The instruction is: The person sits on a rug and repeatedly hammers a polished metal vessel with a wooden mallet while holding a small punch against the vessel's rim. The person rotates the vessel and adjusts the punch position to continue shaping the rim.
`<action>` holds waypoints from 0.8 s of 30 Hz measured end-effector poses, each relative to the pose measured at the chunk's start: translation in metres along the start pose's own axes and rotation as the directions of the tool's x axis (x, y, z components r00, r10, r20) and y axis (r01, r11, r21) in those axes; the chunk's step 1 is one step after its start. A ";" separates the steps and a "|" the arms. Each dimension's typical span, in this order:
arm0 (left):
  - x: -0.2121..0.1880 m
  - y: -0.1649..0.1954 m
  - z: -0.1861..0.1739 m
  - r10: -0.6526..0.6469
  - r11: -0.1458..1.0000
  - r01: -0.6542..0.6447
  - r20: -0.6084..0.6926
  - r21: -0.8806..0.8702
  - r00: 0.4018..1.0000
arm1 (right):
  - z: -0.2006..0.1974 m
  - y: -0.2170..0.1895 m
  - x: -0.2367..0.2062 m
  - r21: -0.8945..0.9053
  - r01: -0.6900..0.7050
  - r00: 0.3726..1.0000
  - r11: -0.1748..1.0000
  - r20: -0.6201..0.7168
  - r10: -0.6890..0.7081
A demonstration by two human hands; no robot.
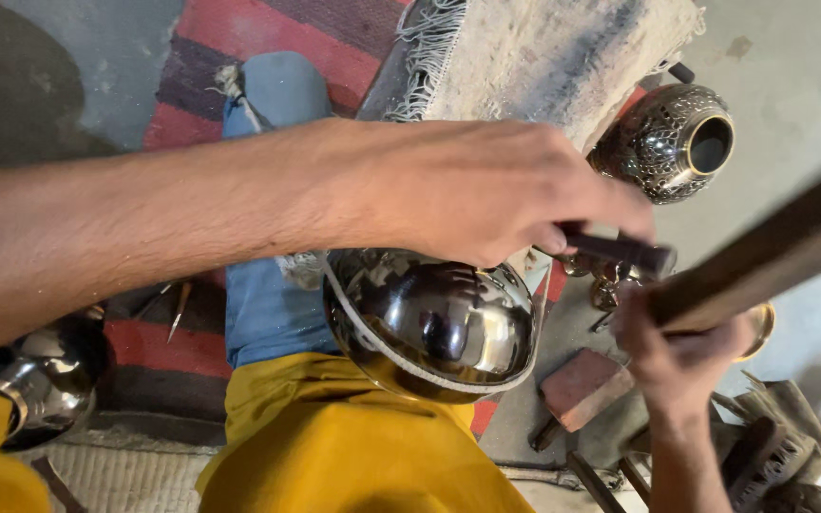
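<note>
Two hands [467, 190] [681, 356], seemingly three metal vessels [429, 323].

A grey concrete floor [791, 66] carries a red striped rug [268, 38] at eleven o'clock, an engraved metal vase [667, 142] at two, and a brick [583, 388] at five.

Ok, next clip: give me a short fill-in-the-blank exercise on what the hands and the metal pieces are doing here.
1. The left hand grips a dark ____ tool over the polished vessel.
2. The right hand holds a long ____ stick.
3. The shiny round vessel rests on the person's ____.
4. Beside the fringed rug lies an engraved metal ____ on its side.

Missing words: metal; wooden; lap; vase
</note>
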State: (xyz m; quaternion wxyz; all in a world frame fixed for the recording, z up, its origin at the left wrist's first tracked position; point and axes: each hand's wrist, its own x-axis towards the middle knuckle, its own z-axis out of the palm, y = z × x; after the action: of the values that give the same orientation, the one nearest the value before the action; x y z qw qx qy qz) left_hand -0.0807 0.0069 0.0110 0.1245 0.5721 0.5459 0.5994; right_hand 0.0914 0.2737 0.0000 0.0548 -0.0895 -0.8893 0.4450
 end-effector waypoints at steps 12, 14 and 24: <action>-0.002 -0.001 -0.013 -0.305 0.951 0.295 0.131 0.090 0.943 | -0.015 -0.016 0.037 -0.145 0.188 0.977 0.971 0.132 -0.169; -0.001 -0.002 -0.013 -0.318 0.947 0.309 0.136 0.084 0.938 | -0.016 -0.010 0.034 -0.066 0.087 0.996 0.994 0.000 -0.087; -0.015 -0.012 -0.007 0.005 1.000 -0.006 -0.041 -0.022 0.999 | -0.009 0.016 0.045 -0.104 0.474 0.879 0.874 0.006 -0.476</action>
State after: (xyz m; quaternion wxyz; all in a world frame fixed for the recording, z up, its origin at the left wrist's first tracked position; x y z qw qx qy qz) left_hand -0.0876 -0.0035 -0.0047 0.1179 0.5599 0.5401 0.6171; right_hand 0.0504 0.2994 -0.0063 0.1666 0.1245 -0.9052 0.3707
